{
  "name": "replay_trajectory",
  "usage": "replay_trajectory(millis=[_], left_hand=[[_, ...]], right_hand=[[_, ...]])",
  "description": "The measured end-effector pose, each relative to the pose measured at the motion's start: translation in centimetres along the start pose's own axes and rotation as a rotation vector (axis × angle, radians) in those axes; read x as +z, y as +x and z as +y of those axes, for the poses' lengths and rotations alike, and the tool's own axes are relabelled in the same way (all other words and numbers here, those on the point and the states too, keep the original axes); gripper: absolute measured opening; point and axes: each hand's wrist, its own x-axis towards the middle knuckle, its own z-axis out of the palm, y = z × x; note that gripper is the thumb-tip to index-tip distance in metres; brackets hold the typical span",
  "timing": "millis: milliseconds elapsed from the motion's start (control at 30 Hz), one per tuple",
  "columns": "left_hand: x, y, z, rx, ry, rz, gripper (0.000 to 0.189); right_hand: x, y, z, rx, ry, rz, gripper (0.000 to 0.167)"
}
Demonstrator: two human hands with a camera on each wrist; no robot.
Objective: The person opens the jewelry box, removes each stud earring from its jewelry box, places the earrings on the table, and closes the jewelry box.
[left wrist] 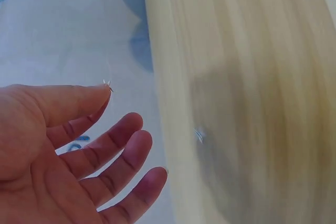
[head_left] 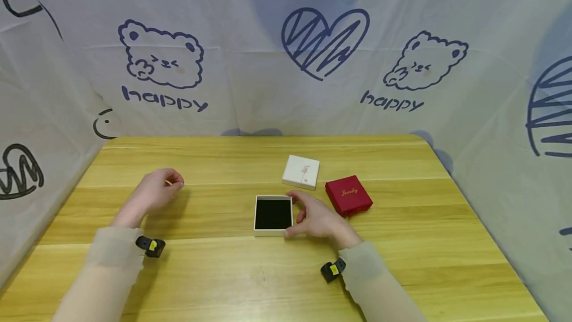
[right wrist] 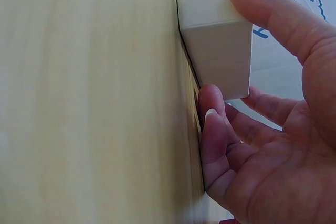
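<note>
My left hand (head_left: 157, 189) is over the left part of the table, thumb and index fingertip together. In the left wrist view a tiny shiny spiky piece (left wrist: 108, 85) shows between those tips; its kind cannot be made out. A second small silvery piece (left wrist: 198, 136) appears against the wood beyond the fingers. My right hand (head_left: 319, 215) grips the right side of a white box base (head_left: 269, 233) with a black lining (head_left: 273, 214), thumb at the near corner and index finger at the far one. The right wrist view shows the box's white side wall (right wrist: 218, 59) between thumb and fingers.
Behind the open base lies a white lid (head_left: 301, 170) with a pink flower print. A red box (head_left: 348, 195) marked "Jewelry" in gold is right of it, close past my right hand. Printed cloth (head_left: 241, 73) hangs along the wooden table's (head_left: 214, 287) back and sides.
</note>
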Motion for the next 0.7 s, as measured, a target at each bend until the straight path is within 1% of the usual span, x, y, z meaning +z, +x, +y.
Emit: replay_trajectory(millis=[200, 300, 400, 567, 700], left_hand=[[-0.4, 0.1, -1.8, -0.044, 0.005, -0.014, 0.015], [-0.5, 0.1, -2.6, -0.053, 0.018, -0.026, 0.014], [-0.5, 0.3, -3.2, -0.075, 0.023, -0.038, 0.014], [-0.6, 0.5, -3.9, -0.107, 0.023, -0.057, 0.015], [-0.6, 0.6, -4.1, -0.102, 0.036, -0.060, 0.014]], right_hand=[[0.0, 0.0, 0.1, -0.006, -0.005, 0.001, 0.091], [0.0, 0.0, 0.1, -0.004, -0.008, 0.002, 0.090], [0.0, 0.0, 0.1, -0.003, -0.008, 0.001, 0.090], [0.0, 0.0, 0.1, 0.003, -0.002, 0.002, 0.091], [0.0, 0.0, 0.1, 0.006, 0.004, 0.000, 0.091]])
